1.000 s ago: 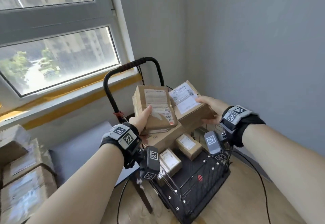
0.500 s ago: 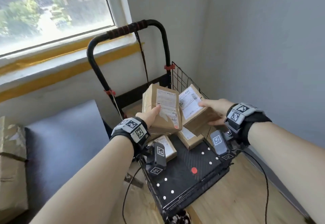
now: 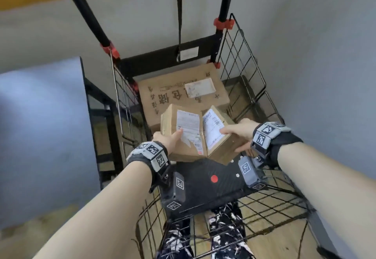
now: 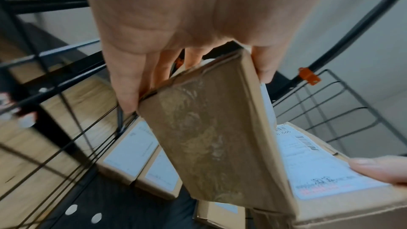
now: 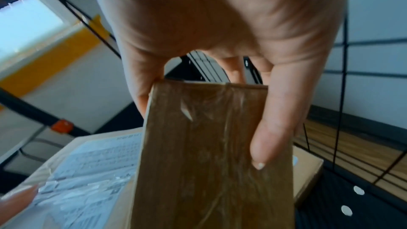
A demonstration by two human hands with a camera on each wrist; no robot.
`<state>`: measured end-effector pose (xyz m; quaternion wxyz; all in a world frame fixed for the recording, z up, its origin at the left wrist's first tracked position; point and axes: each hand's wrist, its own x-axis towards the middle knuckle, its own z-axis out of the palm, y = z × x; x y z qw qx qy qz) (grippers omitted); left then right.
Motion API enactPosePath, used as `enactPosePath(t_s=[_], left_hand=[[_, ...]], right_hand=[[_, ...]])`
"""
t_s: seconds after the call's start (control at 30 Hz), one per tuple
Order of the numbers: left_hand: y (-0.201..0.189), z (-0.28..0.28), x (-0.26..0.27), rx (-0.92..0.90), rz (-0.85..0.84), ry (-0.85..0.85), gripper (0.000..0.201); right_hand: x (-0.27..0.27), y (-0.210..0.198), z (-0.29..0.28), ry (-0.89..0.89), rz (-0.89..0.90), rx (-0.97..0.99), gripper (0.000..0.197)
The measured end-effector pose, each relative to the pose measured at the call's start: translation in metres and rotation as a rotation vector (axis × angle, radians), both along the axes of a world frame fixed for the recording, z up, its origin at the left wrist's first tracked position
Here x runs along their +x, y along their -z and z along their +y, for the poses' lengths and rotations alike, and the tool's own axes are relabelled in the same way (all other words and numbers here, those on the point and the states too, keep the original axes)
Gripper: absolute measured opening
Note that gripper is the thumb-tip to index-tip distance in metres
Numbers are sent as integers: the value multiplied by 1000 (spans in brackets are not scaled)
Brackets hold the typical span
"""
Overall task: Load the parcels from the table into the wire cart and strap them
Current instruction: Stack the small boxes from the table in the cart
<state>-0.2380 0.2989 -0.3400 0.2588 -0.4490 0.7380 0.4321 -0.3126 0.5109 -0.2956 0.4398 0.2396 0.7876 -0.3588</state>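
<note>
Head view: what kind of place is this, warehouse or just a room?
Likely an ordinary room used for parcel handling, not a warehouse: plain grey walls, wood-look floor, one folding wire cart holding a large carton, each hand gripping a labelled parcel.

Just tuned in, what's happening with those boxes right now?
A person is loading parcels into the wire cart. The left hand grips one parcel and the right hand grips another, side by side above the cart's black floor. A large box already lies at the back, with smaller parcels underneath. The strap hangs from the handle, not yet used.
</note>
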Motion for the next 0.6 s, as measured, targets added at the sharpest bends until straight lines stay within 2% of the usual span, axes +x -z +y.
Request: enactPosePath(t_s=[0.07,0.17,0.2,0.27,0.37,0.5,0.53,0.6], left_hand=[[26,2,7,-12,-78,-37,81],[60,6,15,-17,-192,-93,81],[71,7,18,-15,-227,-111,80],[91,8,24,3,-291,-128,80],[116,14,37,67,-379,-128,97],[142,29,60,95,-465,-67,100],[147,33,63,115,-495,-53,98],[160,37,68,139,-516,-50,84]], right_hand=[[-7,29,-4,-54,-69,8,65],[-13,72,-7,-123,-184,0,37],[-14,87,-7,-151,-220,-3,34],[-12,117,-6,-212,-285,3,38],[-6,154,-1,-299,-419,21,50],[4,180,9,-445,-488,83,48],[7,185,11,-497,-523,98,49],[11,196,12,-560,-552,134,54]])
